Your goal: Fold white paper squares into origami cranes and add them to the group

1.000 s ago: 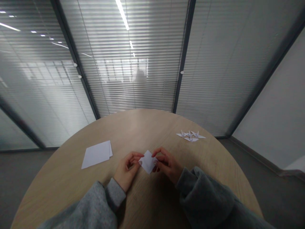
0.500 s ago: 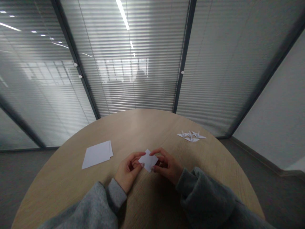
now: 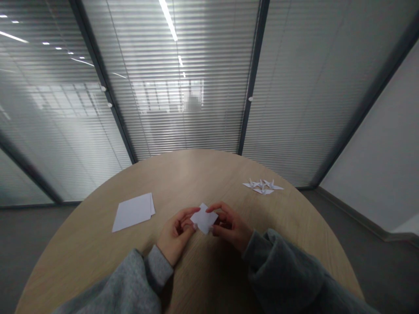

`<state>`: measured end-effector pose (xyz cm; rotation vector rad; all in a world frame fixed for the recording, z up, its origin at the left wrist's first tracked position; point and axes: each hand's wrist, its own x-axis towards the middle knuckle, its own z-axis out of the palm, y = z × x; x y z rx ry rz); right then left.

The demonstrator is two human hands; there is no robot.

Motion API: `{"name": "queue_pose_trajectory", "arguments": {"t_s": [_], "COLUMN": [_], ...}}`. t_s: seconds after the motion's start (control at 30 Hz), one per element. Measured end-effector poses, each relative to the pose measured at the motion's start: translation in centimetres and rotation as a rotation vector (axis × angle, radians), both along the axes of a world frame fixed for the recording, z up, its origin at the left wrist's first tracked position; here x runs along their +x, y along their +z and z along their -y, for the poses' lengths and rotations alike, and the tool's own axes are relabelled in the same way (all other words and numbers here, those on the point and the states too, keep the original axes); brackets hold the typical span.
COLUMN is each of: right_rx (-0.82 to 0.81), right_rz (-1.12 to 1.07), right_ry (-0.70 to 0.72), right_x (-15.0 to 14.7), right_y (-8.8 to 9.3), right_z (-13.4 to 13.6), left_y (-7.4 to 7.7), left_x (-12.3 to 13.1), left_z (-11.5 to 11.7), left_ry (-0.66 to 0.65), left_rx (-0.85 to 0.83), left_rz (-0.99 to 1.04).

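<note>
A small folded piece of white paper (image 3: 204,219) is held between my two hands, one corner pointing away from me. My left hand (image 3: 178,233) pinches its left edge between thumb and fingers. On the opposite side, my right hand (image 3: 231,226) grips the right edge, its index finger bent over the top and its thumb near the lower side. The creases on the paper are too faint to make out. Farther right, several folded white paper cranes (image 3: 262,186) stand close together.
White paper sheets (image 3: 133,212) lie slightly fanned on the left of the round wooden table (image 3: 196,170). Beyond its far edge stand glass panels with blinds (image 3: 190,131) and dark frames. A plain wall (image 3: 386,144) rises on the right.
My right thumb has shifted slightly along the paper's lower right edge. The paper has moved a touch away from me; everything else stays in place.
</note>
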<state>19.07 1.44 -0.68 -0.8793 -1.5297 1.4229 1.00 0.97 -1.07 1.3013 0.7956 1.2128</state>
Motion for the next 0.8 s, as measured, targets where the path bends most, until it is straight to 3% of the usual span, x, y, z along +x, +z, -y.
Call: {"name": "queue_pose_trajectory", "arguments": {"t_s": [0.8], "right_rx": [0.042], "right_rz": [-0.098], "right_ry": [0.015], "right_x": [0.2], "right_y": [0.2], "right_z": [-0.2], "left_y": [1.2], "left_x": [-0.3], "left_z": [0.5], "left_ry": [0.046], "left_rx": [-0.034], "left_rz": [-0.057]}}
